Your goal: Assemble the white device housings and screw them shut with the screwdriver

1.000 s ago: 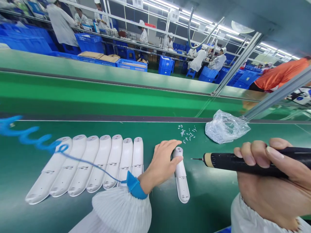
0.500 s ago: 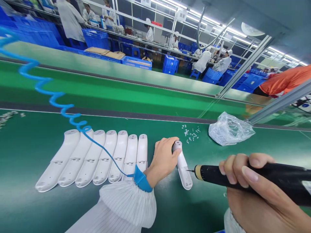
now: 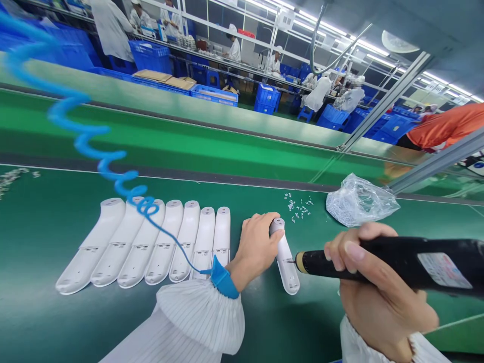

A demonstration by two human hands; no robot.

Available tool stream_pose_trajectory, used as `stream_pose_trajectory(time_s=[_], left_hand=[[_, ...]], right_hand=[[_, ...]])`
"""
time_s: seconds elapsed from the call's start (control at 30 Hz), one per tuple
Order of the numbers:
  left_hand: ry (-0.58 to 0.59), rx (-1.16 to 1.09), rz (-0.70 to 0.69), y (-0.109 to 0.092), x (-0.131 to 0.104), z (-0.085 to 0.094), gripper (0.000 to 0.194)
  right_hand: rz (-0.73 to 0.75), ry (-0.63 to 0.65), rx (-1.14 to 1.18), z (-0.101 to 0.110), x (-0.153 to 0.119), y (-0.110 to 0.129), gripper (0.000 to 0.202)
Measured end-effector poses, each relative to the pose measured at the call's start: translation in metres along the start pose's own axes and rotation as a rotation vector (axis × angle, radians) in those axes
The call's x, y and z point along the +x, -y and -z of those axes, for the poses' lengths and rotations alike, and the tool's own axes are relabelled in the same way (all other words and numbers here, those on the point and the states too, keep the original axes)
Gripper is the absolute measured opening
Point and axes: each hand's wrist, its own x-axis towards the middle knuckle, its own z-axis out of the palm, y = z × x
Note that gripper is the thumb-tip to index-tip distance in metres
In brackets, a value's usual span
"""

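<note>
The left hand (image 3: 257, 242) is closed around the upper end of a slim, white plastic casing with a rounded foot (image 3: 286, 257), its thumb lying over the top face and its fingers curled beside the far end. This casing lies face up on the glossy dark-green surface (image 3: 260, 327), well apart from a row of seven similar white plastic casings (image 3: 164, 247) to its left.

The right hand (image 3: 372, 282) is wrapped firmly around a black, cylindrical power screwdriver with a beige nose ring (image 3: 408, 262). The tool points left, and its thin dark bit (image 3: 291, 261) reaches over the middle of the held casing, near the step in its face (whether the tip actually touches, I cannot tell).

Just beyond the casing are scattered tiny silvery pieces (image 3: 291, 205); to their right sits a crumpled clear plastic bag (image 3: 351, 201), its left part filled with small grey bits. A bright blue wristband (image 3: 224, 281) circles the left wrist, joined to a coiled blue cord (image 3: 130, 192) that passes above the row. Both forearms wear white sleeves (image 3: 206, 317).
</note>
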Motion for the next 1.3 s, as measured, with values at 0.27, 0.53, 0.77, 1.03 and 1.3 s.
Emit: stream_pose_trajectory(time_s=[0.27,0.53,0.77,1.03,1.3], left_hand=[[0.066,-0.066,0.136,-0.005,0.003,0.002,0.033],[0.047,-0.033,0.123,-0.007,0.003,0.001,0.033],[0.119,-0.071,0.119,-0.006,0.003,0.008,0.033],[0.183,-0.089,0.148,-0.005,0.006,0.012,0.033],[0.182,-0.079,0.161,-0.006,0.005,0.012,0.034]], right_hand=[[0.048,0.011,-0.038,-0.013,0.002,-0.007,0.016],[0.075,0.068,-0.03,-0.011,-0.006,-0.01,0.016],[-0.075,-0.067,0.123,0.03,0.026,-0.003,0.013],[0.06,-0.354,0.132,0.068,0.078,-0.04,0.023],[0.076,-0.35,0.191,0.052,0.088,-0.052,0.022]])
